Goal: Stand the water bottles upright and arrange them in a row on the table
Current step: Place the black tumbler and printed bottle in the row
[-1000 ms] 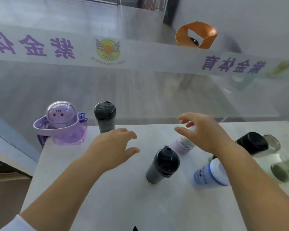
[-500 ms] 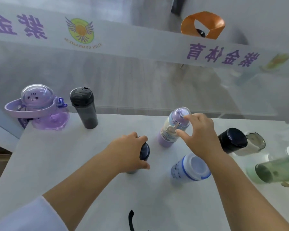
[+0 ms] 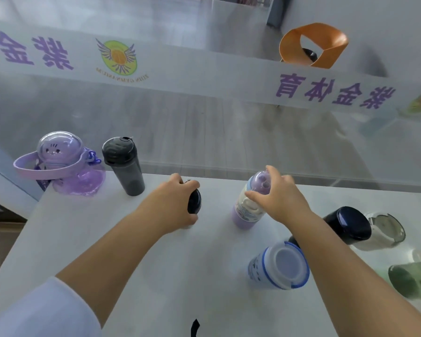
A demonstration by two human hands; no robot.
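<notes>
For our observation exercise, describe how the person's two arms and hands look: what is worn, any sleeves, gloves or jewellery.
Both hands are bare: the left hand and right hand show no gloves, rings or watch. The left arm has a white sleeve pushed up, leaving the forearm uncovered. The right arm is uncovered as far as the picture shows; no sleeve is in view there.

Bare table (image 3: 112,239) front-left, fallen bottles (image 3: 350,227) crowding the right side

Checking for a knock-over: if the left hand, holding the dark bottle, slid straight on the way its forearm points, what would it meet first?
Probably nothing: the left hand points between the grey bottle and purple bottle, toward the table edge. Depth is unclear.
</notes>
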